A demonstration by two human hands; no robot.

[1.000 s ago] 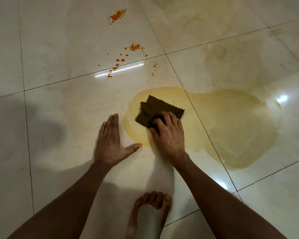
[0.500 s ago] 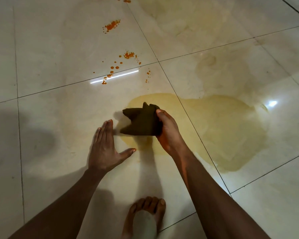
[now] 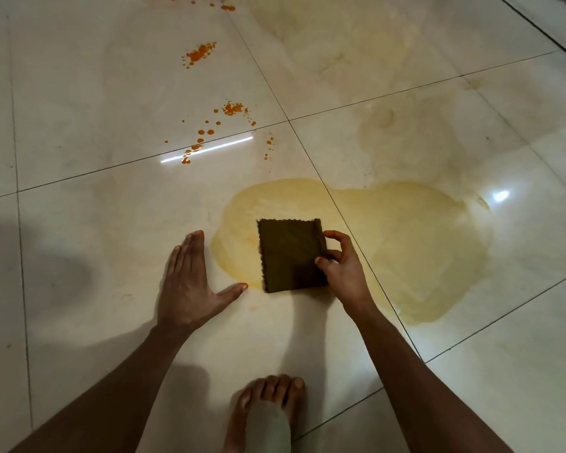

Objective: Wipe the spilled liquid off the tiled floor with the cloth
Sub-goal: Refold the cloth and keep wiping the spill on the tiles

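Presently the right hand (image 3: 342,269) pinches the cloth (image 3: 291,255) flat over the spilled liquid's (image 3: 406,243) near edge, apparently to soak it; the left hand (image 3: 190,279), fingers straight, braces on the floor (image 3: 95,240).

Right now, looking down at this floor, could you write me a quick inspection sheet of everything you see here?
Surface: glossy pale tiled floor with dark grout lines and light glare.
Job's things: a yellowish puddle spreads across a grout line; a dark brown cloth with zigzag edges lies spread over its near left part.
Clutter: orange splatter beyond the puddle, unwiped; faint dried smears farther back.
Hands: left hand flat on the floor, fingers straight, beside the puddle; right hand pinches the cloth's right edge.
Cables: nothing seen.
Surroundings: a bare foot at the bottom edge; shadows at the left.
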